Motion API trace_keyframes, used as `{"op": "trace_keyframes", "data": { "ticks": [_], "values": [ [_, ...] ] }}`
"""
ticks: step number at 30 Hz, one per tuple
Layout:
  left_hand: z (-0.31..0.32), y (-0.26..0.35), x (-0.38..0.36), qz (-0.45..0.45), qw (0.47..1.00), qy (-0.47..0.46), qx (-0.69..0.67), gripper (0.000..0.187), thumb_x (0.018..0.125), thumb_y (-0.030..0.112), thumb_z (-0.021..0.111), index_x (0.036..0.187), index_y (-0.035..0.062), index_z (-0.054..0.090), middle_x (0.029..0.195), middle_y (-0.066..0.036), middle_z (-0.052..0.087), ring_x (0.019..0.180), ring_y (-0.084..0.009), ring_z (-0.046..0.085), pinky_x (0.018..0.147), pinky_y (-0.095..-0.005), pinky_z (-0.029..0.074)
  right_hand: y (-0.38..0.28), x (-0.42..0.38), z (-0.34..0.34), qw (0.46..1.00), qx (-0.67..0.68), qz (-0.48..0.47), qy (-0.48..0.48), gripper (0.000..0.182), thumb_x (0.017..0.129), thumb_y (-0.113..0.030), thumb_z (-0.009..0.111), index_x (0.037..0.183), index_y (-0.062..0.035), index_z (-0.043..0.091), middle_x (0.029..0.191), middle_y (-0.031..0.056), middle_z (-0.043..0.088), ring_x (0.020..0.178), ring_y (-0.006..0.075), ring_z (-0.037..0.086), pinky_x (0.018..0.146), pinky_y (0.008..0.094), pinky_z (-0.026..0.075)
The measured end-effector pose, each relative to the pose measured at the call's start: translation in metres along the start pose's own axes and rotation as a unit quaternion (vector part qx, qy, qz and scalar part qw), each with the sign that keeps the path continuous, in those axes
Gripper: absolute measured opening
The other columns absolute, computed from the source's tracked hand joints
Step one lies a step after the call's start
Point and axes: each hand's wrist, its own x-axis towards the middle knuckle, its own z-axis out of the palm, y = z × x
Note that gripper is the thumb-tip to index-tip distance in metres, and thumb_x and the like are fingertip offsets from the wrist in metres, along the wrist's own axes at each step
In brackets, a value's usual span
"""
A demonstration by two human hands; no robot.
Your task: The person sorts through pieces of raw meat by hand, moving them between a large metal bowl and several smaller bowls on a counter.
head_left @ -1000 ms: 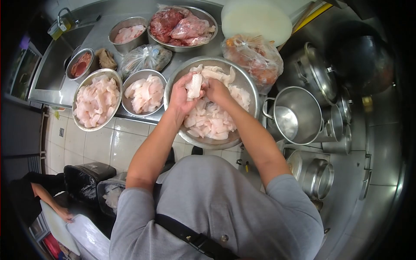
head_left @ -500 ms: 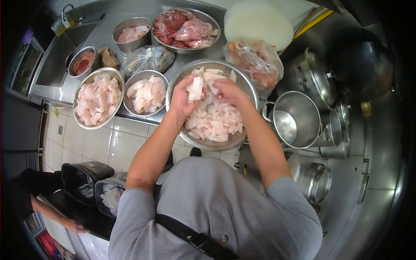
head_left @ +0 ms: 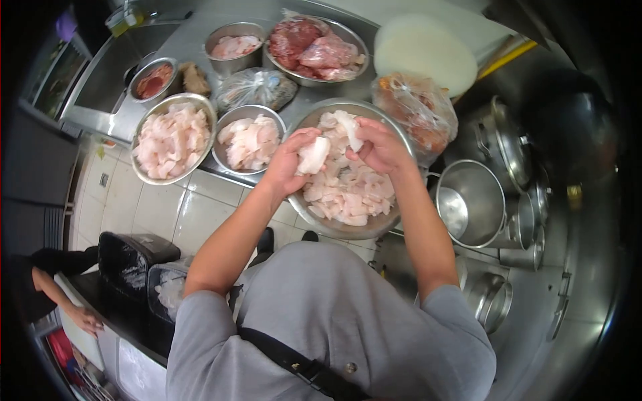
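A stainless-steel kitchen counter (head_left: 194,47) is seen from above, crowded with metal bowls. A pale strip of raw meat (head_left: 313,154) is gripped in the curled left hand (head_left: 292,160), above the large bowl (head_left: 394,134) of sliced meat at the counter's near edge. Another pale piece (head_left: 350,129) is pinched by the closed fingers of the right hand (head_left: 379,147), just at three o'clock of the left. At nine o'clock of the large bowl, two smaller bowls of slices (head_left: 249,140) (head_left: 171,137) are set side by side. At three o'clock an empty pot (head_left: 468,200) is placed. A co-worker's hand (head_left: 85,319) is visible at eight o'clock.
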Motion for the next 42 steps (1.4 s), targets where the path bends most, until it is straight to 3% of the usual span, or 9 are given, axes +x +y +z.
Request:
{"op": "trace_keyframes", "data": {
  "ticks": [4, 7, 12, 17, 21, 22, 24, 36, 42],
  "values": [
    [-0.007, 0.002, -0.009, -0.008, 0.999, -0.022, -0.028, 0.027, 0.095, 0.032, 0.061, 0.114, 0.0123, 0.059, 0.101, -0.005, 0.064, 0.088, -0.0206, 0.067, 0.064, -0.0391, 0.058, 0.004, 0.014, 0.038, 0.999, -0.048, 0.006, 0.01, 0.018, 0.094, -0.011, 0.057, 0.108, -0.0006, 0.061, 0.091, 0.0048, 0.066, 0.07, 0.0126, 0.06, 0.059, 0.0275, 0.048],
    [-0.007, 0.012, -0.025, 0.011, 1.0, -0.016, -0.018, 0.029, 0.096, 0.036, 0.06, 0.114, 0.0128, 0.059, 0.101, -0.005, 0.064, 0.088, -0.0191, 0.067, 0.064, -0.0397, 0.059, 0.015, 0.027, 0.07, 0.927, -0.372, 0.044, 0.02, 0.013, 0.091, -0.016, 0.059, 0.085, -0.0053, 0.063, 0.071, -0.0019, 0.062, 0.059, 0.0056, 0.054, 0.053, 0.0212, 0.041],
    [-0.031, 0.033, -0.044, 0.024, 0.999, -0.017, -0.025, 0.028, 0.098, 0.033, 0.058, 0.116, 0.0112, 0.058, 0.105, -0.008, 0.064, 0.087, -0.0225, 0.068, 0.062, -0.0394, 0.059, 0.025, 0.044, 0.084, 0.96, -0.276, 0.041, -0.004, 0.01, 0.094, -0.013, 0.056, 0.089, -0.0056, 0.06, 0.075, -0.0013, 0.059, 0.056, 0.0056, 0.049, 0.049, 0.0226, 0.037],
    [-0.077, 0.118, -0.082, 0.233, 0.956, 0.105, 0.147, 0.022, 0.093, 0.023, 0.059, 0.106, 0.0057, 0.065, 0.103, -0.009, 0.065, 0.089, -0.0194, 0.067, 0.072, -0.0321, 0.057, -0.019, 0.028, 0.141, 0.994, -0.035, -0.1, 0.038, 0.008, 0.095, -0.014, 0.059, 0.092, -0.0064, 0.06, 0.08, 0.0019, 0.061, 0.059, 0.0089, 0.054, 0.051, 0.0241, 0.041],
    [-0.112, 0.185, -0.1, 0.37, 0.66, 0.239, 0.609, 0.031, 0.088, 0.027, 0.066, 0.109, 0.0028, 0.066, 0.106, -0.014, 0.066, 0.101, -0.0286, 0.064, 0.087, -0.0391, 0.052, -0.006, 0.059, 0.153, 0.977, -0.046, -0.203, 0.032, 0.013, 0.096, -0.018, 0.06, 0.096, -0.0054, 0.062, 0.08, 0.0023, 0.062, 0.058, 0.0074, 0.054, 0.048, 0.0218, 0.042],
    [-0.121, 0.193, -0.1, 0.361, 0.535, 0.255, 0.72, 0.035, 0.086, 0.027, 0.069, 0.11, 0.0022, 0.066, 0.109, -0.017, 0.066, 0.106, -0.0326, 0.062, 0.093, -0.0413, 0.049, 0.013, 0.077, 0.148, 0.979, -0.092, -0.165, 0.075, 0.017, 0.097, -0.022, 0.06, 0.099, -0.005, 0.063, 0.08, 0.003, 0.063, 0.054, 0.0065, 0.053, 0.046, 0.0201, 0.041],
    [-0.132, 0.199, -0.1, 0.382, 0.444, 0.238, 0.775, 0.035, 0.084, 0.024, 0.07, 0.111, 0.0026, 0.066, 0.116, -0.02, 0.063, 0.114, -0.037, 0.056, 0.1, -0.0416, 0.044, 0.055, 0.1, 0.124, 0.969, -0.233, 0.024, 0.079, 0.025, 0.095, -0.026, 0.064, 0.105, -0.004, 0.064, 0.08, 0.0019, 0.063, 0.053, 0.0082, 0.053, 0.048, 0.0232, 0.044],
    [-0.029, 0.099, -0.029, 0.428, 0.529, 0.008, 0.733, 0.031, 0.08, 0.009, 0.069, 0.109, 0.0032, 0.064, 0.115, -0.017, 0.061, 0.111, -0.0362, 0.056, 0.096, -0.0438, 0.046, -0.056, -0.042, -0.068, 0.85, -0.379, -0.109, 0.35, 0.016, 0.093, -0.017, 0.061, 0.101, -0.0049, 0.068, 0.08, 0.0027, 0.064, 0.066, 0.0099, 0.059, 0.056, 0.0267, 0.048],
    [0.04, -0.043, 0.061, 0.211, 0.582, -0.25, 0.745, 0.035, 0.082, 0.015, 0.065, 0.115, 0.0027, 0.062, 0.123, -0.019, 0.059, 0.119, -0.0371, 0.054, 0.099, -0.0437, 0.046, 0.001, -0.081, -0.078, 0.644, -0.709, 0.059, 0.28, 0.023, 0.082, -0.021, 0.065, 0.091, 0.0005, 0.066, 0.09, 0.0219, 0.068, 0.082, 0.0352, 0.068, 0.074, 0.0414, 0.053]
  ]
}}
